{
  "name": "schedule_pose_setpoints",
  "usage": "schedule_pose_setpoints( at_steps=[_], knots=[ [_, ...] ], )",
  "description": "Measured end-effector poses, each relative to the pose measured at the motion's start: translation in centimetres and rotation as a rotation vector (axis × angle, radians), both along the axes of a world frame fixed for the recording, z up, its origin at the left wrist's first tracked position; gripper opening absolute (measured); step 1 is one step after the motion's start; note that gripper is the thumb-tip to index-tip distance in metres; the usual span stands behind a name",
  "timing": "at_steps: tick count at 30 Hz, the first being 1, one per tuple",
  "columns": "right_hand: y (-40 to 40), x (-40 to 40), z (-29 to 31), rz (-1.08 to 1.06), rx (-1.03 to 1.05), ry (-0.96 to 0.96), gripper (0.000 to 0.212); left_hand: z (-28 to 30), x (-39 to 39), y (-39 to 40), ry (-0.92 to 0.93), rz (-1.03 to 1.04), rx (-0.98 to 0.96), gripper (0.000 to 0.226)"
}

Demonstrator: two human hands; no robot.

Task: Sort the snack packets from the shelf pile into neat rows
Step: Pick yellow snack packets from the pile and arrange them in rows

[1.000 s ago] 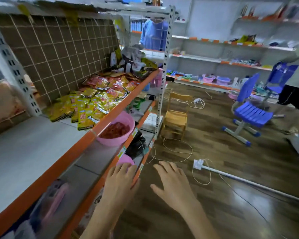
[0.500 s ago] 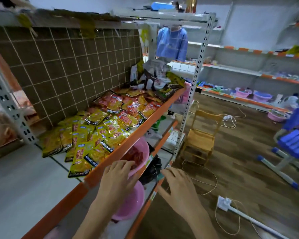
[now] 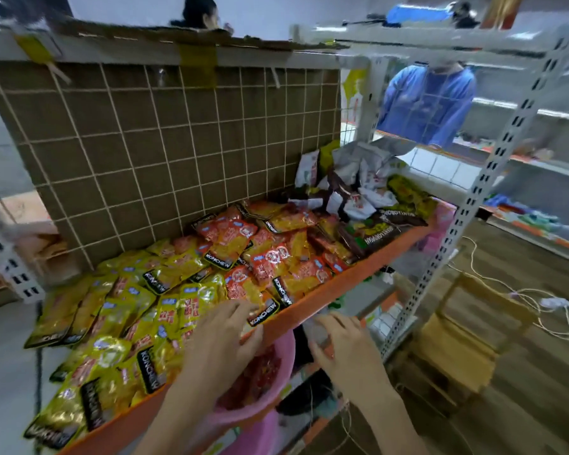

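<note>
A loose pile of glossy yellow and red-orange snack packets [image 3: 191, 290] covers the orange-edged shelf [image 3: 349, 287], thickest along its front edge. The left hand [image 3: 224, 339] lies at that front edge, fingers relaxed and slightly spread, fingertips touching a packet without pinching it. The right hand [image 3: 345, 346] hovers just off the edge, fingers loosely curled, holding nothing. A pink plastic basin [image 3: 276, 389] sits below the shelf's front edge.

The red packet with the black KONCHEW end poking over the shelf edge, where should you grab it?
Probably pinch the black end of that red packet, coming from the front edge of the shelf. That end overhangs the edge, free of the pile, right beside the left hand.
</note>
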State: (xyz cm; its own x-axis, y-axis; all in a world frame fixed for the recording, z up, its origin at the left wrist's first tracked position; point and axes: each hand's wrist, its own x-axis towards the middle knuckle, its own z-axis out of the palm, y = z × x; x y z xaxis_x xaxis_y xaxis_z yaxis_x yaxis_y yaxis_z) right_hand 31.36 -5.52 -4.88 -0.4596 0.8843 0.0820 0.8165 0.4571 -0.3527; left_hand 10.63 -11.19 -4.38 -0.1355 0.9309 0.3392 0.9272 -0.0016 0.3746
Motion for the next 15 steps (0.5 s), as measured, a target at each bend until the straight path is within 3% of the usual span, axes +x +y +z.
schedule_pose_setpoints(
  at_steps=[8, 15],
  knots=[
    [9.5, -2.0, 2.2, 0.141, 0.003, 0.034, 0.042, 1.3, -0.7, 5.9, 0.020, 0.199, -0.015, 0.052],
    [12.9, -7.0, 3.2, 0.235, -0.039, 0.004, 0.047, 1.9, -5.2, 9.9, -0.049, 0.329, -0.057, 0.026]
  ],
)
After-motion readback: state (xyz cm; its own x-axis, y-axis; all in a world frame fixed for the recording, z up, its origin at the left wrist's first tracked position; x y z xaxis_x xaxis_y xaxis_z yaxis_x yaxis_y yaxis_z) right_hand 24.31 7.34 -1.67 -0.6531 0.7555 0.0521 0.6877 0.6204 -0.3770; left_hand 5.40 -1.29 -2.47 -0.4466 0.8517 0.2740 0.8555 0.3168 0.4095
